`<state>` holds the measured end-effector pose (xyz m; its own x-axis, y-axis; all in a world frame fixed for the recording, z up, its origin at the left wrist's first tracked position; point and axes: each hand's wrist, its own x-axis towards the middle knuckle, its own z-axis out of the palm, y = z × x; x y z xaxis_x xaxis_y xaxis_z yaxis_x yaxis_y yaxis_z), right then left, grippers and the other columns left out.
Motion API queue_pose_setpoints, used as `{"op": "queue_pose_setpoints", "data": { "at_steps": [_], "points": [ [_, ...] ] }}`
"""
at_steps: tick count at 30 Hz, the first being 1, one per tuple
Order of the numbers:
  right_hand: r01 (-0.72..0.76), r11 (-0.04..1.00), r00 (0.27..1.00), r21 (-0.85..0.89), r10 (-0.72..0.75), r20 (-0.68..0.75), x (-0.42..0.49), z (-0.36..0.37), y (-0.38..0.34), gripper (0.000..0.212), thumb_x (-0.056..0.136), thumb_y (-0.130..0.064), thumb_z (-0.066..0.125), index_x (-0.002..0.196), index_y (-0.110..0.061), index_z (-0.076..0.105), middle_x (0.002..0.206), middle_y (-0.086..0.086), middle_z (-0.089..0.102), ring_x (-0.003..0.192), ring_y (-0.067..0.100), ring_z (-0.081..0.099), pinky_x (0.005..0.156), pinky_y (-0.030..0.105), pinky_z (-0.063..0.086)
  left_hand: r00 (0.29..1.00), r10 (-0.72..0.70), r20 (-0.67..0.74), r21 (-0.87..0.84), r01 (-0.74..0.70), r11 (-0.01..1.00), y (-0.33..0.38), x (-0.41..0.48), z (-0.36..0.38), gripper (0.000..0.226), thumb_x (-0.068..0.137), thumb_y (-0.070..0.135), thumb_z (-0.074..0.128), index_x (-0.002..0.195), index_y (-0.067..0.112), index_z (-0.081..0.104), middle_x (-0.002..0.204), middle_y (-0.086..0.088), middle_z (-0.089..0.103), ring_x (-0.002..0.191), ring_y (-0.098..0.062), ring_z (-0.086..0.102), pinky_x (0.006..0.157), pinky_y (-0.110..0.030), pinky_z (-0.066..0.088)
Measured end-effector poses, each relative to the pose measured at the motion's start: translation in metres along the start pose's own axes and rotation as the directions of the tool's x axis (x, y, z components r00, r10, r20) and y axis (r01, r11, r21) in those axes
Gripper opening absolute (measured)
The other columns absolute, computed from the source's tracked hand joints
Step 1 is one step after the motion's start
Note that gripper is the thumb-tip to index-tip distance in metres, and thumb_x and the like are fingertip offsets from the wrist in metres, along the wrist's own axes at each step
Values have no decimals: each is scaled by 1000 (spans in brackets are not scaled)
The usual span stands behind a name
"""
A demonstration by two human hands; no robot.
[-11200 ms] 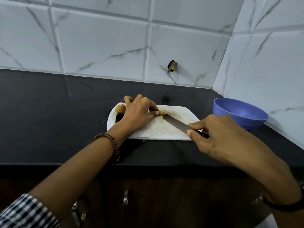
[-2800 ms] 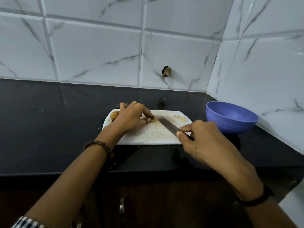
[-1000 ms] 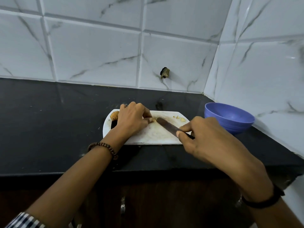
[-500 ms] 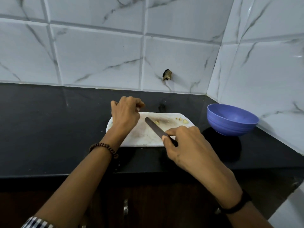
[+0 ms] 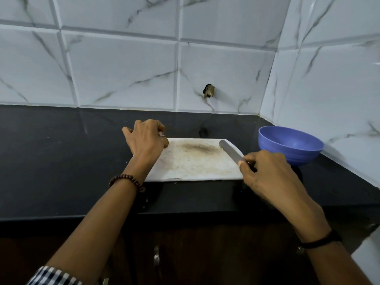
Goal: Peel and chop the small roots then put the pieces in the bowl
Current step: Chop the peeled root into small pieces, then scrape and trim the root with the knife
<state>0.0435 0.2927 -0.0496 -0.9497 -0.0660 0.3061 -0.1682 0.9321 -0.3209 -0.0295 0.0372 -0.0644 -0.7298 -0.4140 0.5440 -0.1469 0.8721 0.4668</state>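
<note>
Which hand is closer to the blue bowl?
Right. The right hand, holding the knife, is just beside the bowl; the left hand is at the cutting board's other end.

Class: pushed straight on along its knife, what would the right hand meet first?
Likely the wall: the right hand aims its knife off the board, far edge, across counter. Depth unclear.

the white cutting board [image 5: 195, 167] lies flat on the black counter [image 5: 61, 161], with a brown smudge across its middle. the knife [image 5: 231, 150] slants over the board's far right corner, its blunt-tipped grey blade pointing away and to the left, its handle hidden in the right hand [image 5: 267, 173]. the violet-blue bowl [image 5: 304, 156] stands upright just right of the board, mouth up.
</note>
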Motion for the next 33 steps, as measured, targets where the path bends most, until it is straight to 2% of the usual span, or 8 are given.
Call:
{"op": "queue_pose_setpoints", "data": {
  "at_steps": [7, 10, 14, 18, 23, 26, 28, 33],
  "points": [
    [12, 987, 992, 158, -32, 124, -2, 2, -10, 32, 97, -39, 54, 124, -26, 64, 88, 4, 67, 61, 15, 64, 60, 33, 58, 1000, -23, 2, 10, 23, 1000, -1, -3, -2, 22, 93, 12, 55, 104, 25, 70, 99, 5, 68, 108, -19, 49, 94, -41, 26],
    [-23, 976, 988, 217, -11, 151, 0, 0, -6, 32, 97, -38, 55, 124, -25, 64, 85, 4, 69, 55, 12, 63, 51, 28, 53, 1000, 4, 18, 25, -4, 1000, -4, -1, 3, 16, 94, 28, 56, 87, 28, 71, 84, 11, 68, 104, -17, 51, 93, -42, 27],
    [-19, 981, 991, 196, -7, 131, 2, -1, -3, 33, 97, -38, 55, 124, -22, 64, 88, 4, 68, 60, 12, 61, 58, 31, 56, 997, 39, 69, 154, -49, 987, -2, -2, 5, 28, 87, 55, 61, 86, 28, 70, 84, 8, 66, 108, -18, 48, 97, -45, 27],
    [-3, 980, 992, 200, -21, 121, 2, 1, -4, 31, 96, -41, 55, 120, -25, 67, 88, 6, 68, 61, 16, 65, 63, 37, 60, 995, 52, 87, 284, -75, 956, -4, -3, 6, 28, 84, 55, 62, 88, 28, 70, 83, 7, 65, 107, -19, 47, 94, -44, 28],
    [6, 978, 993, 207, -31, 116, 5, 5, -7, 31, 95, -43, 55, 118, -27, 67, 90, 5, 69, 60, 15, 67, 64, 39, 61, 997, 62, 39, 208, -69, 976, -7, 0, 11, 14, 89, 38, 64, 96, 28, 72, 77, 6, 64, 97, -17, 54, 95, -44, 29],
    [16, 980, 992, 200, -40, 116, 8, 7, -9, 30, 94, -46, 55, 116, -29, 67, 96, 6, 68, 57, 14, 67, 64, 39, 61, 997, 44, 58, 178, -54, 983, -7, 2, 12, 14, 91, 35, 65, 100, 27, 71, 73, 7, 62, 75, -16, 56, 97, -43, 31],
    [21, 979, 992, 202, -45, 118, 9, 8, -10, 28, 95, -46, 55, 115, -30, 67, 95, 6, 67, 53, 13, 67, 62, 36, 61, 998, 64, 28, 169, -68, 983, -7, 2, 10, 16, 90, 36, 66, 101, 24, 71, 75, 5, 65, 71, -17, 56, 96, -42, 32],
    [34, 975, 992, 221, -61, 115, 8, 7, -11, 28, 96, -43, 55, 116, -28, 67, 88, 4, 69, 48, 10, 66, 57, 28, 60, 962, 261, -79, -69, -267, 961, 1, 2, 9, 25, 82, 40, 75, 96, 21, 68, 77, 7, 70, 78, -14, 65, 93, -37, 37]
  ]
}}
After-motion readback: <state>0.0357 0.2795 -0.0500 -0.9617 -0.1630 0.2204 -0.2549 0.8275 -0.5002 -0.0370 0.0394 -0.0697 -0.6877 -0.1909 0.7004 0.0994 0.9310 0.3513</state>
